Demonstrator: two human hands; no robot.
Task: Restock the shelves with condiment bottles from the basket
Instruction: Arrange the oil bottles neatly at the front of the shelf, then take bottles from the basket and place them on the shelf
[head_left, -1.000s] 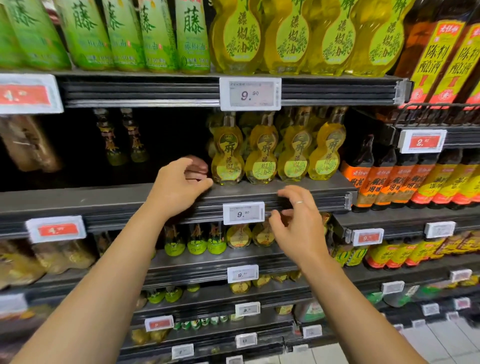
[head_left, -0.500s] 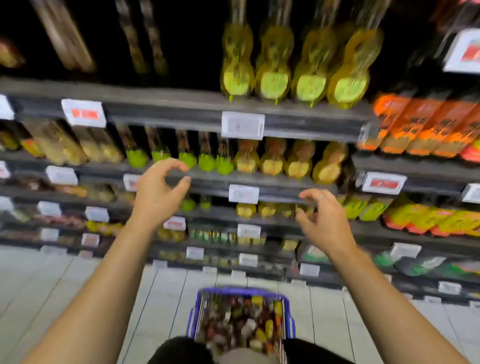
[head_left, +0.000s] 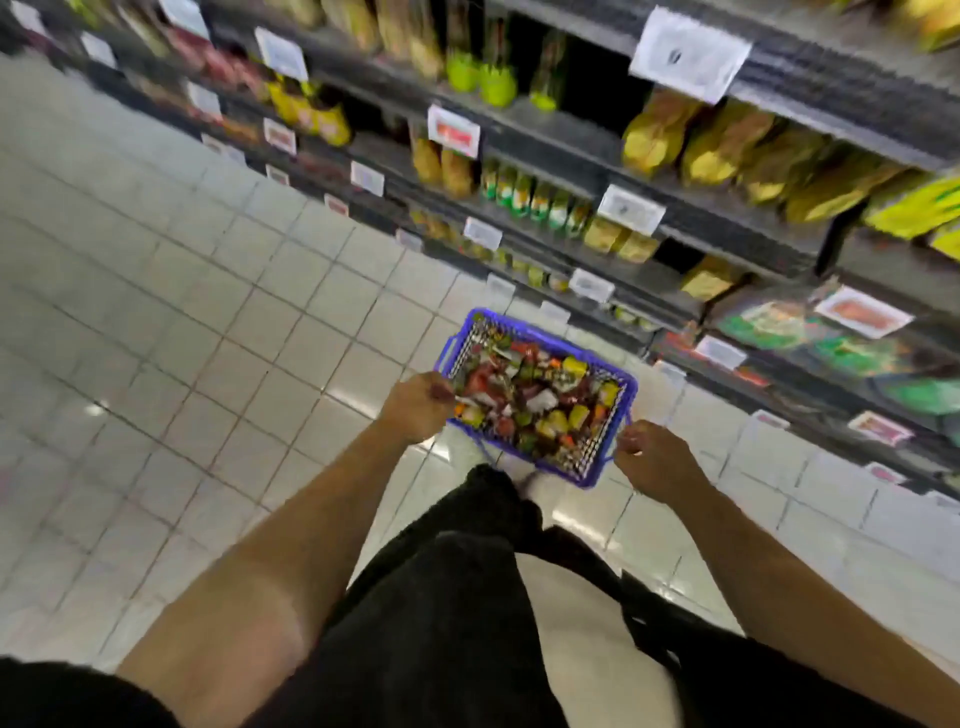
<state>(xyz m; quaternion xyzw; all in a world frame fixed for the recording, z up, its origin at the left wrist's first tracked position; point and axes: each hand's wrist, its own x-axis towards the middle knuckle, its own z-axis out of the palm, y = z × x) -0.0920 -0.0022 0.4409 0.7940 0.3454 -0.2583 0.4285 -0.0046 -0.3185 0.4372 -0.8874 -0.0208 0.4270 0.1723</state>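
Head view, blurred, shows one blue plastic mesh basket (head_left: 608, 470) of mixed condiment bottles (head_left: 535, 402) on the pale tiled floor (head_left: 182, 338) below dark shelves (head_left: 571, 140), two hands now lowered from the shelf edge: left hand (head_left: 415, 413) loosely curled at its rim, right hand (head_left: 652, 457) curled beside it, grips unclear.

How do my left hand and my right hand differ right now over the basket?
The left hand sits at the blue basket's left rim, over the goods; the right hand is lower, at its near right corner, beside the rim. Blur hides whether either grips anything. Both are loosely curled and reach down from bare forearms.
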